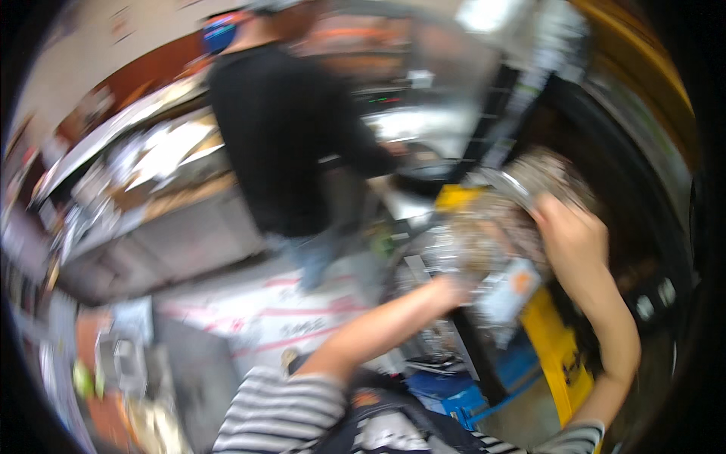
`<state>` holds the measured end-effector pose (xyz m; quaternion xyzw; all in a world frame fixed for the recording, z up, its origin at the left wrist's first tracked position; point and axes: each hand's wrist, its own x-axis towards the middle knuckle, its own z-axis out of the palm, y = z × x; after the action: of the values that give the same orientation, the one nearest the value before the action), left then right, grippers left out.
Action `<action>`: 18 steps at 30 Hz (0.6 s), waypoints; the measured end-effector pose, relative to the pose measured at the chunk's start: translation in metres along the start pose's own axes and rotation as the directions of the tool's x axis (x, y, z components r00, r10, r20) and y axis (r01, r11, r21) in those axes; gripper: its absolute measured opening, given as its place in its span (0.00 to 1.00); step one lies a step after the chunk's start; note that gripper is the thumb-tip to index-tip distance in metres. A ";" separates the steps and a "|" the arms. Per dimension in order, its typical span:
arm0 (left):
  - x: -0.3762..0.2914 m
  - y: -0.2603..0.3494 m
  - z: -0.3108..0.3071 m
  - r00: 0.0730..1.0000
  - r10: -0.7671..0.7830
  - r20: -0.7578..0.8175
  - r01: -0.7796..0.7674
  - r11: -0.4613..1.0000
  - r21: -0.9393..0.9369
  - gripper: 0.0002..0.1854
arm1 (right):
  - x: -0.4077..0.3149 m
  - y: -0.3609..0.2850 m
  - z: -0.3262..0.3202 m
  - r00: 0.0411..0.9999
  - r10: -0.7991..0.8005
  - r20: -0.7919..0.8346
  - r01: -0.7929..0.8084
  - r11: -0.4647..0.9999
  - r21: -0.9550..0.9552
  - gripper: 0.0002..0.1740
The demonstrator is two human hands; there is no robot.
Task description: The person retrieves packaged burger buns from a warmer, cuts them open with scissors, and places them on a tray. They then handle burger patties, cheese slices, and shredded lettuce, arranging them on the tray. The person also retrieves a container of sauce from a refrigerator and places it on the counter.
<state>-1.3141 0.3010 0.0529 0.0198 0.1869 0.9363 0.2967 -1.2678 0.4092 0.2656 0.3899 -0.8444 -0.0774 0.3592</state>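
Observation:
Shiny clear plastic bags (482, 227) with brownish contents lie heaped before me, blurred by motion. My right hand (573, 232) has its fingers closed at a pale, curved plastic edge (510, 184) on the far side of the heap. At the heap's near left side is my left hand (454, 292), its fingers smeared by blur and partly lost against the plastic. Between the two hands lies a pale blue-white packet (507, 289) with an orange mark.
A person in a black top (278, 136) stands ahead, one hand at a dark pan (425, 170). Loaded metal counter (164, 232) at left. Yellow strip (558, 352) and blue bag (448, 391) lie below my hands. Dark appliance (629, 187) at right. Printed sheeting (272, 312) covers the floor.

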 end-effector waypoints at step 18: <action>-0.334 0.011 -0.161 0.776 0.432 -0.460 -0.564 0.801 -0.199 0.30 | 0.121 -0.219 0.107 0.768 -0.471 0.433 -0.503 -0.026 0.864 0.47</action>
<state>-1.0688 0.0501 -0.0676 -0.1676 0.0728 0.9831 -0.0103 -1.2601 0.1570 0.1639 0.4573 -0.6972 0.4298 -0.3465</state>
